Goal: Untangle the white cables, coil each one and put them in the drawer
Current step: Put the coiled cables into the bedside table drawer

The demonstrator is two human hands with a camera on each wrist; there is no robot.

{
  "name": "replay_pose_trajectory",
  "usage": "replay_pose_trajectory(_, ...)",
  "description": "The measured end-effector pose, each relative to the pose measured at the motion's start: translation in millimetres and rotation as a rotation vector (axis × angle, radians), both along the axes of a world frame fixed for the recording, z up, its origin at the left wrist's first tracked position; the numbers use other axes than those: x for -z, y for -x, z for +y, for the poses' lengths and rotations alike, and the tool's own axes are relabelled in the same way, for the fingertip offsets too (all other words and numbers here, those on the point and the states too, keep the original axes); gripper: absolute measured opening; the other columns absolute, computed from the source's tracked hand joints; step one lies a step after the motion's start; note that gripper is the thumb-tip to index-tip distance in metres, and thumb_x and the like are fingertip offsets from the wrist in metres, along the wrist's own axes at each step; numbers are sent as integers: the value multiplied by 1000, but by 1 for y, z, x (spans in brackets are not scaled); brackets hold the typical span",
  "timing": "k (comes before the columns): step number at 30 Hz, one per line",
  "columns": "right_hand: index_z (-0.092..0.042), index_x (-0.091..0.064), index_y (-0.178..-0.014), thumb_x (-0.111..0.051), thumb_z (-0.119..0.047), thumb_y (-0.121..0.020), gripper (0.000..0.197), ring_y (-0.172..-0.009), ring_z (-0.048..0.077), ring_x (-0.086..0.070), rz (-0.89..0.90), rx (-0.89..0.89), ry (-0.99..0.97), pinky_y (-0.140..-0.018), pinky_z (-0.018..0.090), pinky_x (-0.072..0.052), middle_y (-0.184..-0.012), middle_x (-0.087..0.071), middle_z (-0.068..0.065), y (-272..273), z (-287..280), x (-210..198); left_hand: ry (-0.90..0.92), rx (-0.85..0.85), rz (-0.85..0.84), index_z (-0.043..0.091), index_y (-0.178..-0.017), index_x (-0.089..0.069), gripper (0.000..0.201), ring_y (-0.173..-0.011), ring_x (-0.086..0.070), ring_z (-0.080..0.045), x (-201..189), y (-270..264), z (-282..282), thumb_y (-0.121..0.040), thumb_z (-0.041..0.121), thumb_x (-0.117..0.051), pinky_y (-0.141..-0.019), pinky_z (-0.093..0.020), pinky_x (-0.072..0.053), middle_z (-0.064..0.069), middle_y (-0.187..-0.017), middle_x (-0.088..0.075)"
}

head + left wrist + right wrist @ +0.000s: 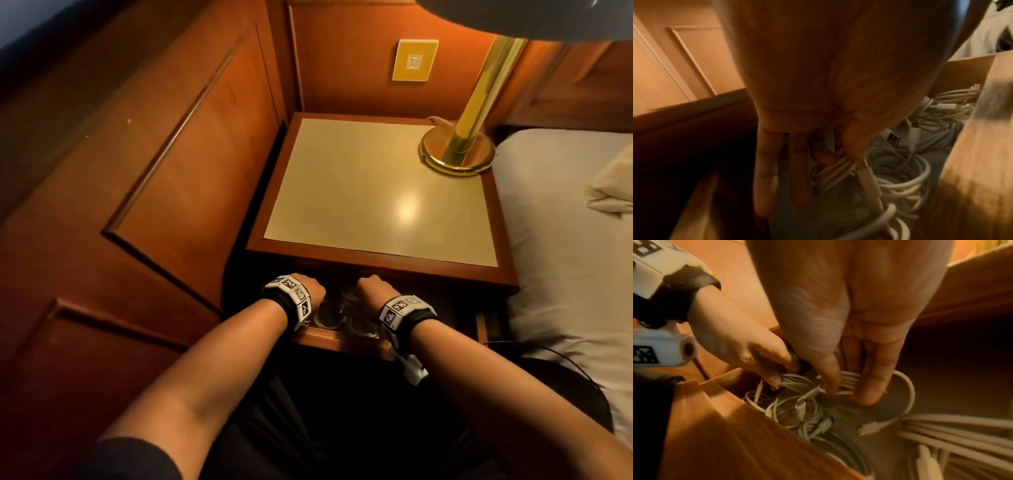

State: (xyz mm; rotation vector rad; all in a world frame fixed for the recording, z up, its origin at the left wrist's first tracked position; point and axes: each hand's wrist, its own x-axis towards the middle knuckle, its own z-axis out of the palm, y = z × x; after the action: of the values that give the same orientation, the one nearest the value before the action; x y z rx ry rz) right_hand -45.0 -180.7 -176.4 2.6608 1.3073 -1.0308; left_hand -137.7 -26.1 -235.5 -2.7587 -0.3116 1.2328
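Inside the open drawer (342, 337) at 6 o'clock of the table (376, 192), the left hand (308, 291) and right hand (371, 287) are each pinching a coiled cable (849, 381) among other coils.

Lamp (457, 150) on nightstand (376, 192) at back right corner; drawer (342, 337) open below front edge, cables (797, 410) inside; bed (565, 257) to right.

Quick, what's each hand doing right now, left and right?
Left hand: pinches a coiled white cable inside the drawer.
Right hand: fingers and thumb curled round another white cable coil in the drawer.
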Motion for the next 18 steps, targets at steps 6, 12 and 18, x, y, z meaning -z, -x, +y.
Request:
replay_pose_trajectory(6, -16, -60, -84, -74, -21, -78, 15, -71, 24, -65, 27, -79, 40, -62, 30, -51, -89, -67, 7, 3, 0, 11, 22, -10, -20, 16, -99, -70, 21, -83, -72, -31, -30, 8, -16, -84, 30, -69, -74, -39, -59, -5, -99, -75)
replay_pose_trajectory(12, -10, -67, -93, -63, -31, -88, 21, -61, 20, -55, 9, -70, -33, -59, 29, -45, -81, -60, 6, 11, -31, -16, 162, -18, -132, 14, -122, -62, 43, -104, -65, -33, -78, 18, -57, -92, 43, -61, -75, -38, -47, -9, -117, -62)
replay_pose_trajectory(18, -19, -66, -96, -65, -44, -79, 31, -82, 26, -67, -69, -202, 64, -63, 31, -49, -94, -68, 5, 31, -84, -21, 181, 100, -244, 13, -122, -61, 45, -106, -64, -35, -72, 43, -117, -87, 40, -69, -81, -42, -51, -11, -121, -59)
